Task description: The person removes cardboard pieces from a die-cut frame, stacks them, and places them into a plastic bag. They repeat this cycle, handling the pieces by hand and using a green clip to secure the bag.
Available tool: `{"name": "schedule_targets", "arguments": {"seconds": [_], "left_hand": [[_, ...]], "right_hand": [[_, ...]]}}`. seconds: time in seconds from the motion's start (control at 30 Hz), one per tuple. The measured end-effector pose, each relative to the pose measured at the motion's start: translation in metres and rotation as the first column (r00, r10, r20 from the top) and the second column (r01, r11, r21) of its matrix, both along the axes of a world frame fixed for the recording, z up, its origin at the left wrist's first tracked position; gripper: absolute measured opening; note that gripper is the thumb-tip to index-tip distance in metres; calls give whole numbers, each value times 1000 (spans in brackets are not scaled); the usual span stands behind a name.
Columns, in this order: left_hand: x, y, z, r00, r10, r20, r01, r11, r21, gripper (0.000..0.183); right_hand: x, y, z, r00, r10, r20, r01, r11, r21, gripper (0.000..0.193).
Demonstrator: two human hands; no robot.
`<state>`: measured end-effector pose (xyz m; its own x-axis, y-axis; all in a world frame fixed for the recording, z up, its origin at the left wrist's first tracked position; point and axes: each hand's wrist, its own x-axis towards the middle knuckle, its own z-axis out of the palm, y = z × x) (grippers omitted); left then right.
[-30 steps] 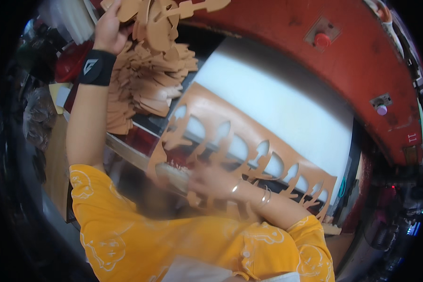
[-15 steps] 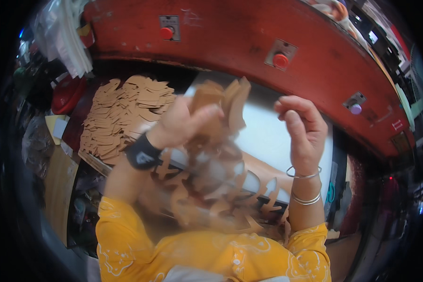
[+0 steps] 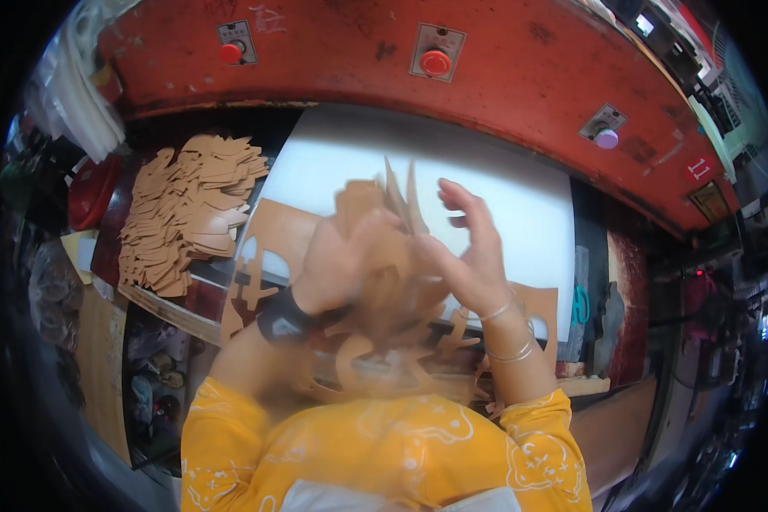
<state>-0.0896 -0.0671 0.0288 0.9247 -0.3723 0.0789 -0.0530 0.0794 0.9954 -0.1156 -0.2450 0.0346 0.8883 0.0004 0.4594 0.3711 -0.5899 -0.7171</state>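
In front of my chest, my left hand (image 3: 333,266) is closed round a loose bunch of tan cut pieces (image 3: 363,201), thin and leather-like; a few stick up and fan out at its right side. Motion blurs the bunch and the fingers. My right hand (image 3: 480,266) is just right of it with fingers apart, its thumb close to the pieces; whether they touch I cannot tell. Below both hands lies a tan sheet (image 3: 283,229) with shaped holes cut out, partly over a white board (image 3: 520,213) and partly hidden by my arms.
A heaped pile of similar tan pieces (image 3: 188,200) is at the left. Behind the board runs a red machine beam (image 3: 341,60) with a red push button (image 3: 435,62). Teal-handled scissors (image 3: 580,305) lie at the right edge. Clear plastic sheets (image 3: 72,77) hang at far left.
My right hand has come left and down, up to the bunch in my left hand. The head view has shifted, so more of the white board shows.
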Motion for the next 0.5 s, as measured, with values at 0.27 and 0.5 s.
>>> {"name": "schedule_targets", "arguments": {"seconds": [0.27, 0.5], "left_hand": [[-21, -20, 4, 716, 78, 693, -247, 958, 148, 25], [-20, -23, 1, 645, 99, 758, -279, 954, 112, 27]], "right_hand": [[-29, 8, 16, 953, 124, 278, -118, 992, -39, 40], [-25, 7, 14, 922, 190, 338, -207, 978, 16, 35]]}}
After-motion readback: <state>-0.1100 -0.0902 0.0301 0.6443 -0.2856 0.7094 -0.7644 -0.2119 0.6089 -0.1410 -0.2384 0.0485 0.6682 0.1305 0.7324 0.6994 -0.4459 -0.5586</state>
